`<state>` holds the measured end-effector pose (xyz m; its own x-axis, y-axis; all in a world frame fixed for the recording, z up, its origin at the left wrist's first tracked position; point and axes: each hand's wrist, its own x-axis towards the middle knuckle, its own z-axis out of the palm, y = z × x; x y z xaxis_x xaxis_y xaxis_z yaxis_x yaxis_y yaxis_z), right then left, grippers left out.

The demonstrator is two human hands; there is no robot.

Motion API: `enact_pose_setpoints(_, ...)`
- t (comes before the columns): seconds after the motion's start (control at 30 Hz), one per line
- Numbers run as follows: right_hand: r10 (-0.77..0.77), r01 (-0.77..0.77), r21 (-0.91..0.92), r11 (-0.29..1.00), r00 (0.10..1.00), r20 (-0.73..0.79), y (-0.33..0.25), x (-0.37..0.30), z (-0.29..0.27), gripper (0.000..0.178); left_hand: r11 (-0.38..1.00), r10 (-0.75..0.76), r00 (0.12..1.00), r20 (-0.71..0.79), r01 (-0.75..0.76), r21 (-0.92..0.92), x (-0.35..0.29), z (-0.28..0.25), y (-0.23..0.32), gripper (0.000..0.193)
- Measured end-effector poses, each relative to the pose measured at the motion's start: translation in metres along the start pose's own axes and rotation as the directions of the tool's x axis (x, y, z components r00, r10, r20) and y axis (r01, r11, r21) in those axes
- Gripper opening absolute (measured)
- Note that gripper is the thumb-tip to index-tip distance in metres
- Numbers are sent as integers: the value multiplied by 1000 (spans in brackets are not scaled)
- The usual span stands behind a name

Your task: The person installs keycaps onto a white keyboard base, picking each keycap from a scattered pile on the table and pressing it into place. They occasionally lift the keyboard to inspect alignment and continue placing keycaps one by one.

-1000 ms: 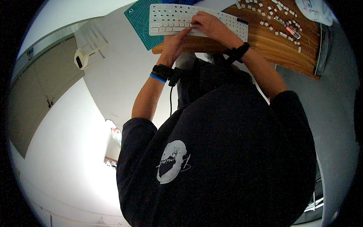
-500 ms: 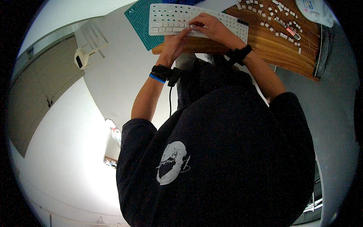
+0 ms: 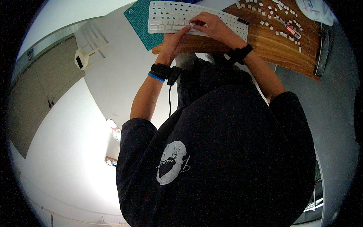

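Where the left hand and right hand meet at the keyboard, likely light, stiff and best held by its ends, I can't tell what they grip

Black T-shirt; pale oval print; black wrist straps; blue band; black cable.

A pale marking stands on a corner of the green cutting mat; white script crosses the oval print on the black T-shirt.
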<state>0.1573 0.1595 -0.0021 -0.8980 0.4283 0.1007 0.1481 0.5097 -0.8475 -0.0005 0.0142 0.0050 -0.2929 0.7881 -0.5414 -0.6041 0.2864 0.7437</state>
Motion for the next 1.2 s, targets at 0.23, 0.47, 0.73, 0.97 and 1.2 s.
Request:
enact_pose_setpoints(0.23,39,-38,15,999,999,-32,4,0,0,27,998,-45,997,-65,42,-44,-7,10,9,35)
enact_pose_setpoints(0.47,273,-274,101,956,962,24,5,-4,-3,28,998,-36,997,-73,32,-60,-9,12,11,36)
enact_pose_setpoints(0.73,164,-164,16,986,986,6,7,-4,-3,26,999,-44,999,-30,44,3,-3,1,5,48)
enact_pose_setpoints(0.97,31,-32,-17,999,999,-42,1,0,-2,21,1000,14,1000,-1,-14,23,-4,1,3,53)
enact_pose_setpoints(1.2,-11,7,-80,997,998,-57,-2,5,-3,22,999,-37,998,-43,37,-20,-7,9,12,40)
